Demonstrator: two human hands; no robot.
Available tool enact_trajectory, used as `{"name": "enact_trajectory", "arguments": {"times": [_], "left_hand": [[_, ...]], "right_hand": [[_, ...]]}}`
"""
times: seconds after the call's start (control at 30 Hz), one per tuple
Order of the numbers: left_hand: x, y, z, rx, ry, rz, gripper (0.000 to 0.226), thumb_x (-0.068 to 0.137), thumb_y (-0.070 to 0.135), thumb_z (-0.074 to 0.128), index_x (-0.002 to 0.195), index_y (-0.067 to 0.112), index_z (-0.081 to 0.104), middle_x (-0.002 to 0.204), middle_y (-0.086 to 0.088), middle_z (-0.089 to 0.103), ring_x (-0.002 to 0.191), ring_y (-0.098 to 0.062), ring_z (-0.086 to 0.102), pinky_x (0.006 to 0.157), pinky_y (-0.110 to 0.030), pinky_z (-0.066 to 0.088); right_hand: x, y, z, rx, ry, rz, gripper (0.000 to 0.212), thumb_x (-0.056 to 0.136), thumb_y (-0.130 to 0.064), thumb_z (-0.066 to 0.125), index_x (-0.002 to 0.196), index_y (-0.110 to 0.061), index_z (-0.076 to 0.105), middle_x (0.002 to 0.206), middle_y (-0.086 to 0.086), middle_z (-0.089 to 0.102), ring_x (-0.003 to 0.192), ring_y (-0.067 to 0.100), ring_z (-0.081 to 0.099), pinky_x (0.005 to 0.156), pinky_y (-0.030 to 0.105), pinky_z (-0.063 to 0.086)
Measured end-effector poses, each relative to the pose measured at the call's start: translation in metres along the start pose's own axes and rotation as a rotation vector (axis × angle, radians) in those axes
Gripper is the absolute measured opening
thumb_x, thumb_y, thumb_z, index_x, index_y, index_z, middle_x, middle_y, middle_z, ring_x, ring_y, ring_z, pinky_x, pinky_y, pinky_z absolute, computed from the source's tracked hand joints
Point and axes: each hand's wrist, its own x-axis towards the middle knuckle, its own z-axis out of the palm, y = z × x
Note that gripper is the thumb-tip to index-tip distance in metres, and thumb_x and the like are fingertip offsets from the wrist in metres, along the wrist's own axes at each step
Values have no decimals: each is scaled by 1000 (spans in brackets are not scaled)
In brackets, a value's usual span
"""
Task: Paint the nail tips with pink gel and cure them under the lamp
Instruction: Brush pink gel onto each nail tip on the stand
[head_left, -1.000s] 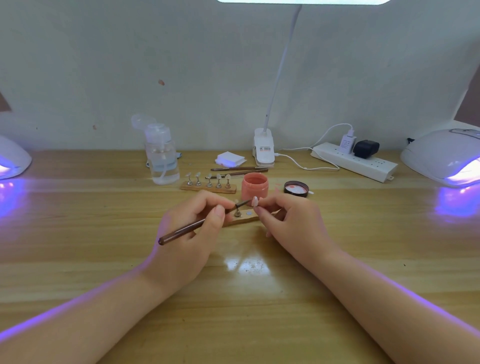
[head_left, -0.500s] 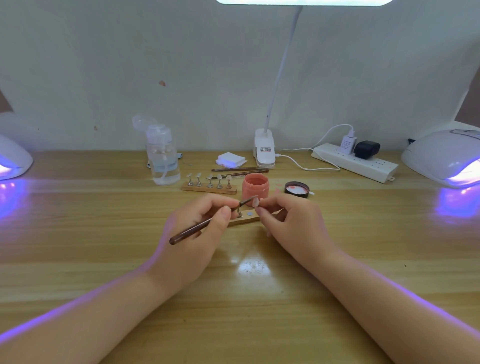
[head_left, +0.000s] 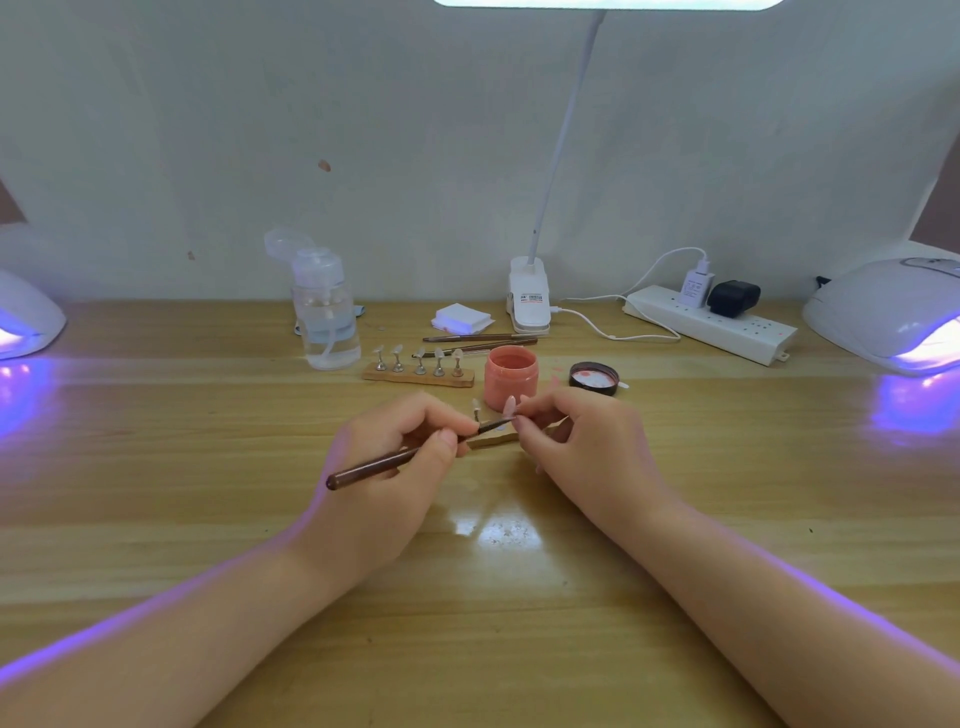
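Note:
My left hand grips a brown gel brush, whose tip lies against a pale nail tip. My right hand pinches that nail tip by its small stand, just above a wooden strip lying between my hands. One more peg stands on that strip. Behind it sits the open pink gel jar, with its black lid lying to the right. A second wooden holder carries several nail tips. Curing lamps glow violet at the far left and far right.
A clear pump bottle stands at the back left. Spare brushes, a white pad stack, the clip base of a desk lamp and a power strip with plugs and a cable line the back of the wooden table.
The brush handle has shifted slightly right and up in my left hand, its tip staying at the nail tip. My right hand has barely moved.

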Motion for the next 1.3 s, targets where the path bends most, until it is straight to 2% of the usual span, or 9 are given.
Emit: {"name": "enact_trajectory", "arguments": {"times": [0.1, 0.27, 0.47, 0.63, 0.77, 0.9, 1.03, 1.13, 1.3], "left_hand": [[0, 2, -1, -15, 36, 35, 17, 85, 30, 53, 89, 28, 69, 86, 8, 73, 85, -6, 69, 75, -17, 52], [0, 3, 2, -26, -16, -28, 20, 88, 22, 55, 96, 31, 70, 92, 10, 75, 92, -8, 70, 83, -27, 56], [9, 13, -1, -40, 109, -24, 19, 91, 12, 55, 82, 19, 70, 72, 7, 73, 69, -1, 67, 64, -11, 50], [52, 29, -5, -29, 235, -148, 19, 92, 10, 56, 80, 11, 70, 55, 7, 64, 52, -3, 57, 54, -13, 48], [101, 30, -3, 104, 92, -273, 13, 88, 15, 58, 81, 11, 68, 54, 7, 66, 51, -7, 59, 64, -27, 57], [137, 26, 10, 335, -96, -346, 18, 84, 15, 59, 76, 2, 69, 72, -11, 73, 62, -20, 62, 72, -43, 59], [146, 27, 22, 497, -232, -317, 18, 84, 14, 59, 67, 9, 59, 63, -8, 56, 61, -21, 50, 57, -32, 43], [146, 24, 28, 490, -291, -375, 10, 85, 12, 59, 78, 7, 65, 66, -3, 61, 58, -18, 50, 56, -27, 42], [149, 18, 23, 315, -139, -488, 10, 87, 13, 59, 85, 9, 68, 57, 3, 66, 53, -11, 53, 50, -21, 43]], "right_hand": [[0, 1, -1, 2, -5, 17, 8, 84, -17, 70, 80, -23, 72, 62, -22, 60, 57, 1, 59, 60, 11, 42], [1, 2, 0, 8, -11, 22, 6, 84, -15, 70, 84, -20, 73, 62, -23, 59, 56, 1, 59, 60, 10, 42], [2, 5, 2, 41, -3, 46, 7, 86, -21, 69, 80, -22, 73, 58, -20, 60, 56, 5, 61, 59, 12, 41], [2, 5, 4, 69, -15, 11, 8, 84, -19, 71, 77, -23, 72, 60, -19, 61, 53, 9, 59, 59, 17, 45], [2, 5, 4, 90, -20, 13, 10, 83, -19, 72, 75, -25, 70, 62, -19, 62, 52, 12, 59, 61, 26, 50], [1, 5, 5, 102, -24, 11, 10, 82, -20, 72, 75, -26, 70, 64, -19, 62, 52, 13, 56, 62, 29, 50], [0, 7, 6, 107, -16, 9, 12, 83, -22, 71, 72, -26, 69, 64, -19, 62, 49, 7, 47, 59, 23, 43], [1, 6, 6, 101, -20, 16, 13, 83, -22, 71, 72, -29, 68, 64, -19, 62, 49, 6, 47, 59, 21, 42], [1, 5, 6, 94, -16, 17, 10, 83, -22, 71, 73, -25, 70, 66, -16, 64, 50, 9, 50, 61, 26, 46]]}}
